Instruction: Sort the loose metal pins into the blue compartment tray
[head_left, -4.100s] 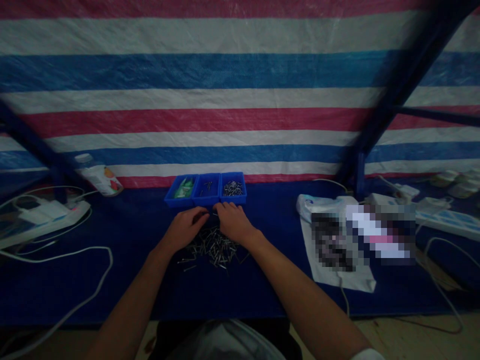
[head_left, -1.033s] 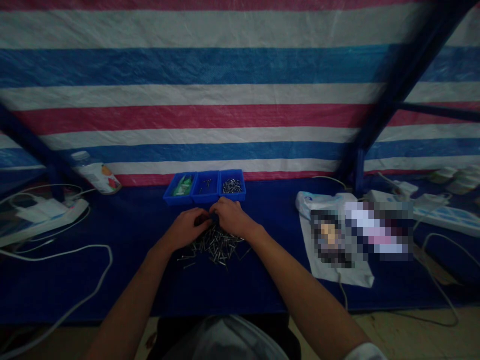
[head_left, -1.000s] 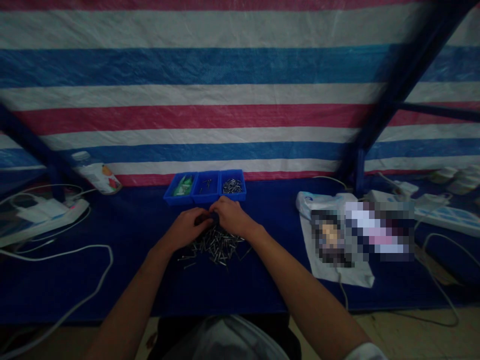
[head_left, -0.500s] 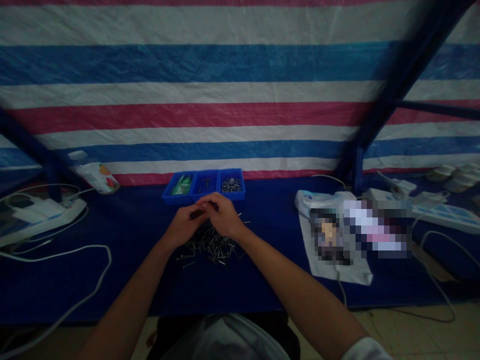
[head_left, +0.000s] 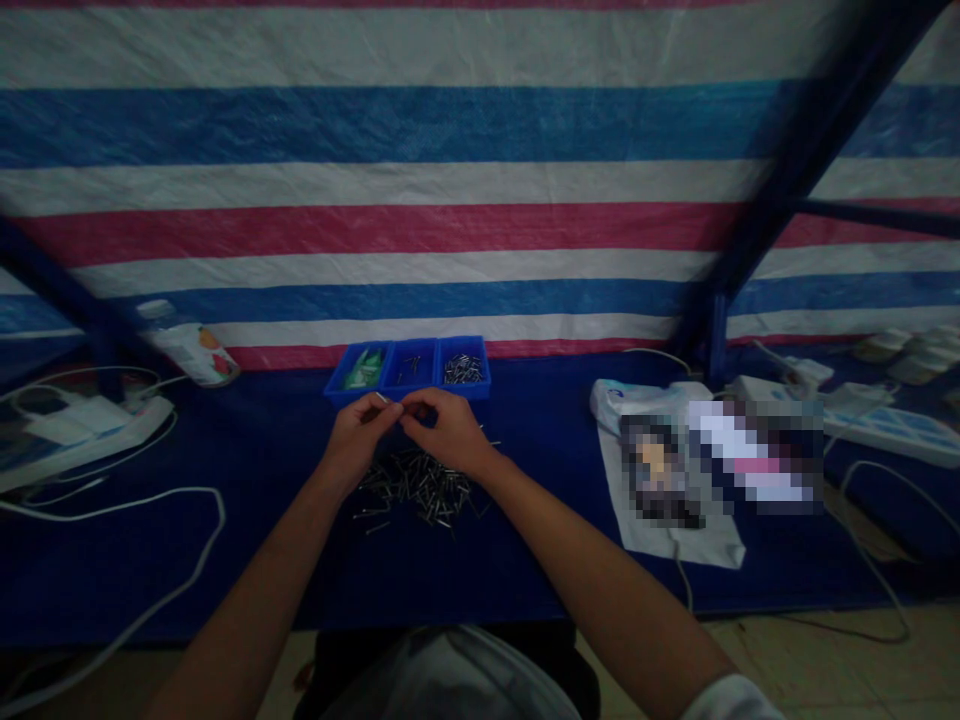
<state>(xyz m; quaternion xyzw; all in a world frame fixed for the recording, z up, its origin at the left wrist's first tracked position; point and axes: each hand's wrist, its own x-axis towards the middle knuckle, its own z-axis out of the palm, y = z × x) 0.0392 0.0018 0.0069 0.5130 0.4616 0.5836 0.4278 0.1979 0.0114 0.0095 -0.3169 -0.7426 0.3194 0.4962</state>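
Observation:
My left hand (head_left: 358,432) is closed in a pinch on a small, shiny metal piece (head_left: 384,398), thin like a screw or rivet. Close beside it, my right hand (head_left: 442,428) has thumb and fingers pressed together near the same spot; what they hold, if anything, is hidden. Below both hands, a loose pile of thin metal screw-like pieces (head_left: 427,490) lies on the blue table. Just beyond my fingers stands a blue three-part tray (head_left: 409,342). Green-and-white packets (head_left: 365,368) fill its left part, a few dark pieces its middle, and many small metal pieces (head_left: 463,370) its right.
A bottle (head_left: 195,350) leans at the back left, by a power strip (head_left: 90,440) and a white cable (head_left: 214,500). To the right lie a white plastic bag (head_left: 675,545) and another power strip (head_left: 900,430). Striped sheeting (head_left: 480,230) hangs behind.
My hands have drawn slightly apart, the left moving a little to the left. The shiny metal piece now shows at the left fingertips. The pile and tray look the same.

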